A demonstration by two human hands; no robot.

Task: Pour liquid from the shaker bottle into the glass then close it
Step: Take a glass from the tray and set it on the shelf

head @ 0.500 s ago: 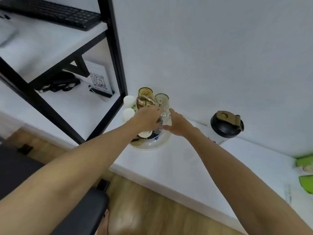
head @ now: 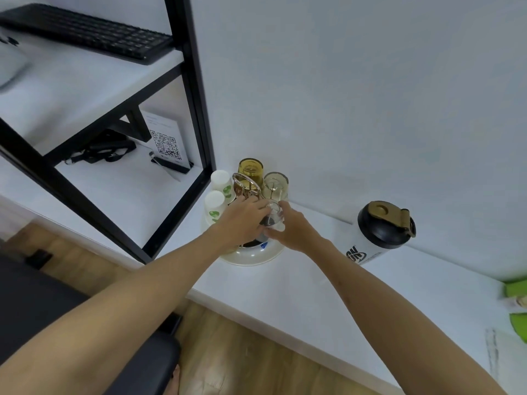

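Note:
A white shaker bottle (head: 377, 240) with a black lid and a shut gold flip cap stands on the white counter at the right, untouched. Over a round white cup rack (head: 256, 256) at the counter's back, both my hands hold one clear glass (head: 274, 216). My left hand (head: 242, 220) grips it from the left and my right hand (head: 293, 228) from the right. The glass's lower part is hidden by my fingers. On the rack behind stand an amber glass (head: 251, 170) and another clear glass (head: 275, 184), both upside down.
Two white paper cups (head: 219, 192) sit at the rack's left. A black-framed shelf (head: 196, 109) holds a keyboard (head: 94, 34) above and a QR-code stand (head: 166, 143) below. Green items (head: 517, 309) lie at the right edge. Wooden floor and a dark chair are below.
My hands have stayed at the rack, shifting only slightly around the clear glass. The shaker bottle has not moved.

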